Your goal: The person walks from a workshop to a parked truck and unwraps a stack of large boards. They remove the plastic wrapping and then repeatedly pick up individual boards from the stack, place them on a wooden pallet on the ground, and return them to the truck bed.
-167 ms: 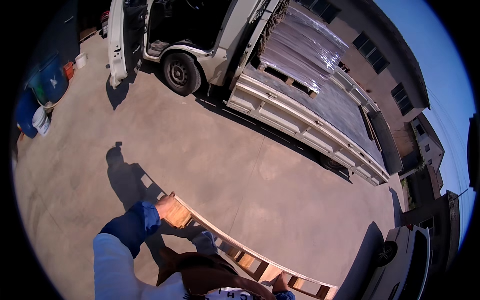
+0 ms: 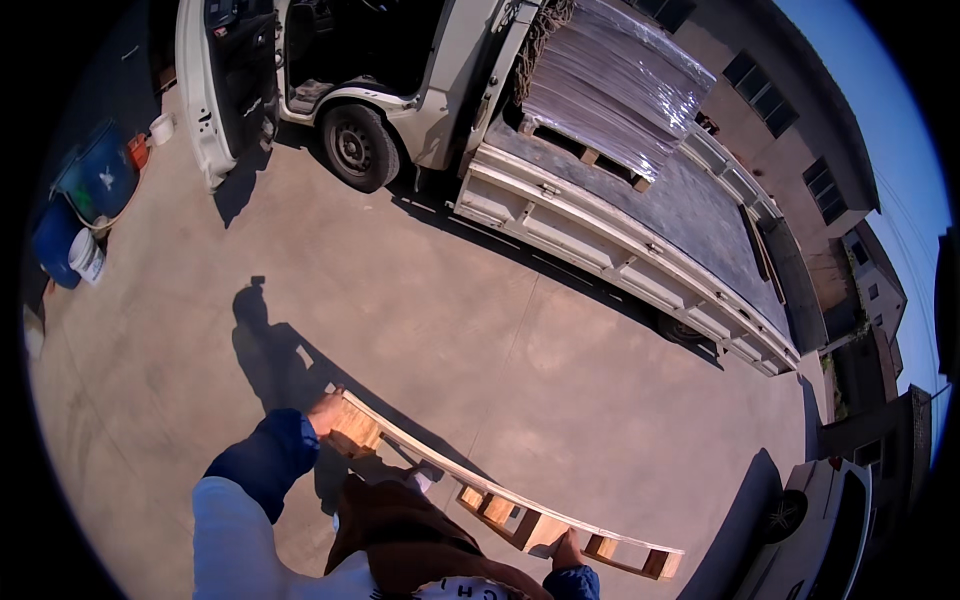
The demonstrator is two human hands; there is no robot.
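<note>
A wooden pallet [image 2: 540, 528] stretches across the lower part of the head view, seen nearly edge-on, with blocks and gaps along its side. My left hand [image 2: 325, 412] is closed round its left end. My right hand [image 2: 568, 550] grips the same pallet farther to the right, beside one of the blocks; its fingers are partly hidden. The pallet is held off the ground in front of my body, and a brown apron [image 2: 410, 535] hangs behind it.
Ahead stands a white flatbed truck [image 2: 620, 270] with an open cab door [image 2: 225, 100]; a film-wrapped stack [image 2: 615, 85] sits on its bed. Blue barrels [image 2: 105, 175] and a white bucket [image 2: 86, 257] are at the left. A white car [image 2: 805, 530] is parked at lower right.
The pallet's right end and my right hand have risen slightly in view. My shadow has shifted, and the truck sits a little differently as the view turns. Both hands keep their hold.
</note>
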